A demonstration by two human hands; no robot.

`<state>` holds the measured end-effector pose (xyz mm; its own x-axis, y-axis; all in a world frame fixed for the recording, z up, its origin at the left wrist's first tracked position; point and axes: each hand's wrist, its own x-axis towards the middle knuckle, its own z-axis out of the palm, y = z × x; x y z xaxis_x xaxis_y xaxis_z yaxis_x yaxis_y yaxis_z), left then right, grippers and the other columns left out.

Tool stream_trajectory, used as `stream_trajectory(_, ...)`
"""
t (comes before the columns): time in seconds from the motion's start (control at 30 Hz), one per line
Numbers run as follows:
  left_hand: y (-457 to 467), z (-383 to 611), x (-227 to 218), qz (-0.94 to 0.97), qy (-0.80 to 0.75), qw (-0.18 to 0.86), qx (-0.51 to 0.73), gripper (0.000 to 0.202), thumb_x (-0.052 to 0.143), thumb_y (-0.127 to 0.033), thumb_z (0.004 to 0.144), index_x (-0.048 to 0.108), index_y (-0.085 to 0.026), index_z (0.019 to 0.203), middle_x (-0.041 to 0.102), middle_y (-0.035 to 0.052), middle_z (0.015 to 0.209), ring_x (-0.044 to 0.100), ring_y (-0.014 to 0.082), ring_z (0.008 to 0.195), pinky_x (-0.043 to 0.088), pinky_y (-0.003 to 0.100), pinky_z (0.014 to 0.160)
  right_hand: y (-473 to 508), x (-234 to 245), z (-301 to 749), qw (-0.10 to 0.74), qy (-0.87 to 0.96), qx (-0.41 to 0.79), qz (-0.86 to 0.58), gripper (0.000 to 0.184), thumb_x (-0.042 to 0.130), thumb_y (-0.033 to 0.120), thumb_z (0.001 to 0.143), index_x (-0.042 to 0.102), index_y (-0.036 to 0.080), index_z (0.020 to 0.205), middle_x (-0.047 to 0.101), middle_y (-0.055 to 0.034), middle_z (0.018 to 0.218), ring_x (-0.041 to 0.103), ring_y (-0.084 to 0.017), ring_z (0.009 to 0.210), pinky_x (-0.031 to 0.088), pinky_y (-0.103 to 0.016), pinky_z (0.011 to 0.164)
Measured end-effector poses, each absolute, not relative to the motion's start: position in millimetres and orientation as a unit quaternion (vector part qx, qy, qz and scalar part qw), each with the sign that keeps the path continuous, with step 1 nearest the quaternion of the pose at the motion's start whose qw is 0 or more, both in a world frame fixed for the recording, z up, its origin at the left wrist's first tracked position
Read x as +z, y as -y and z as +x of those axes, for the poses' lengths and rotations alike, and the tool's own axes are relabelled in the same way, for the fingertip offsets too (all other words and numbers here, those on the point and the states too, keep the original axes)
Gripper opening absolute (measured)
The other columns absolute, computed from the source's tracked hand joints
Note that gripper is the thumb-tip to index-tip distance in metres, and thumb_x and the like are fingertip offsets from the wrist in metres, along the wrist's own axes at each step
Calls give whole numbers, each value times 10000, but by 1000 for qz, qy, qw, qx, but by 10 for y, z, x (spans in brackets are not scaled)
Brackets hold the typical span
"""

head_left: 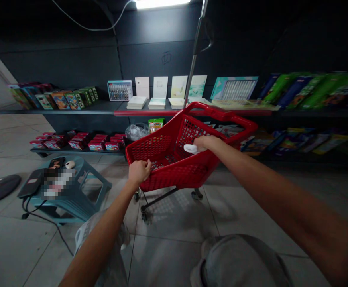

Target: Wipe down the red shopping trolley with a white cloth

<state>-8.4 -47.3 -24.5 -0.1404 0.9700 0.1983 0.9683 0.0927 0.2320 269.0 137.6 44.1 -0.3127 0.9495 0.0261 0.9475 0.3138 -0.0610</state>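
Observation:
A red plastic shopping cart [174,173] with a perforated basket stands before me on the tiled floor. My left hand [139,172] is closed around the basket's near left rim. Farther right, my right hand [204,143] is over the basket's near side, fingers closed on a small white thing [190,148] that looks like a folded cloth or wipe. Whether the white thing touches the basket wall I cannot tell. The cart's handle [221,113] is at the right, beyond my right hand.
A shelf [90,107] behind the cart carries books, pen sets and packaged goods. Red boxes [96,142] sit on the lower shelf. At left, a blue-grey plastic stool [87,187] bears a phone and a dark device with cables. A metal pole [193,63] slants behind the cart.

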Motion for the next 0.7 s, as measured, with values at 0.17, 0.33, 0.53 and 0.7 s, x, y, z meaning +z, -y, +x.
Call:
stream_trajectory(0.17, 403, -95, -242, 619, -768, -3, 162, 637, 293, -483, 1037, 826, -195, 840, 788, 149, 885, 724, 234, 828, 397, 301, 697, -667, 403, 2761, 119, 855, -81, -498, 425, 616, 172, 868, 694, 211, 1284, 683, -138, 1192, 622, -266, 1108, 476, -371, 968)
stream_trajectory(0.33, 388, -64, -240, 593, -786, -14, 176, 617, 296, -499, 1047, 820, -214, 888, 794, 135, 924, 727, 232, 866, 397, 289, 717, -127, -17, 2977, 350, 795, -133, -478, 450, 551, 82, 848, 693, 216, 1253, 623, -128, 1201, 566, -277, 1153, 459, -393, 1015)
stream_trajectory(0.53, 490, 94, -239, 582, -796, -36, 160, 632, 226, -503, 1067, 791, -226, 1011, 789, 125, 1020, 726, 235, 939, 414, 284, 749, -158, -347, 3132, 532, 665, -57, -522, 375, 547, 219, 900, 623, 202, 1267, 550, -133, 1230, 566, -258, 1170, 480, -380, 1030)
stream_trajectory(0.7, 545, 195, -274, 648, -758, -19, 78, 753, 161, -542, 1064, 807, -185, 912, 779, 158, 947, 735, 265, 917, 450, 317, 783, -365, -530, 3307, 561, 548, -23, -620, 388, 525, 162, 801, 629, 132, 1174, 587, -174, 1184, 602, -284, 1134, 470, -431, 1040)
